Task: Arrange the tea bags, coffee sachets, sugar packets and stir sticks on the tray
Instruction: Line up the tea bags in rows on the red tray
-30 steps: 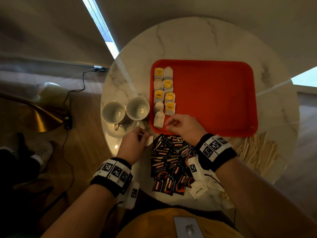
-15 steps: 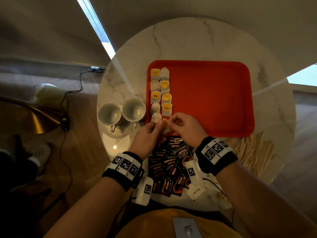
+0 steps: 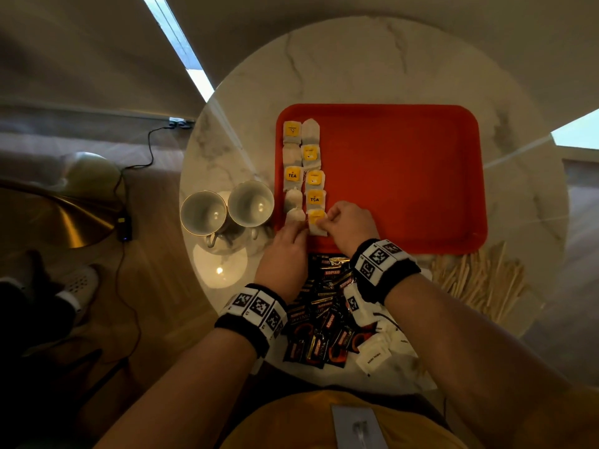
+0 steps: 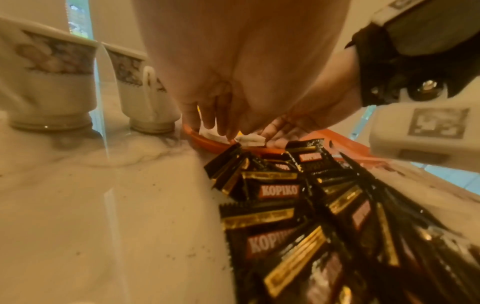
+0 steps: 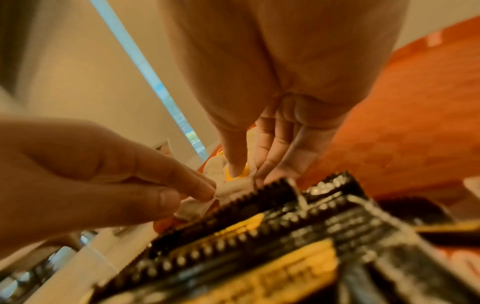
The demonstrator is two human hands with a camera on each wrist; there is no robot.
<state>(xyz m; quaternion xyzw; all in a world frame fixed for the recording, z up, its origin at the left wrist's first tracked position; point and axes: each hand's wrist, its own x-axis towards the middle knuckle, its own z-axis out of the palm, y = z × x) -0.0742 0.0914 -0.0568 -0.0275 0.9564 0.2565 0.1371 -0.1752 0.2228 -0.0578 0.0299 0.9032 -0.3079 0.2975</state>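
Note:
A red tray lies on the round marble table, with two columns of tea bags down its left side. At the near end of the right column lies a tea bag with a yellow tag, and both hands are on it. My left hand pinches its left edge between thumb and finger. My right hand holds its right side, thumb on the yellow tag. Black coffee sachets are heaped under my wrists. White sugar packets and wooden stir sticks lie off the tray.
Two white cups stand just left of the tray, close to my left hand. The rest of the tray floor to the right is bare red. The table edge runs near my body.
Both hands carried the tea bag from the tray's near edge onto the tray, to the near end of the right column. A second ago the left hand was off the tray by the cups.

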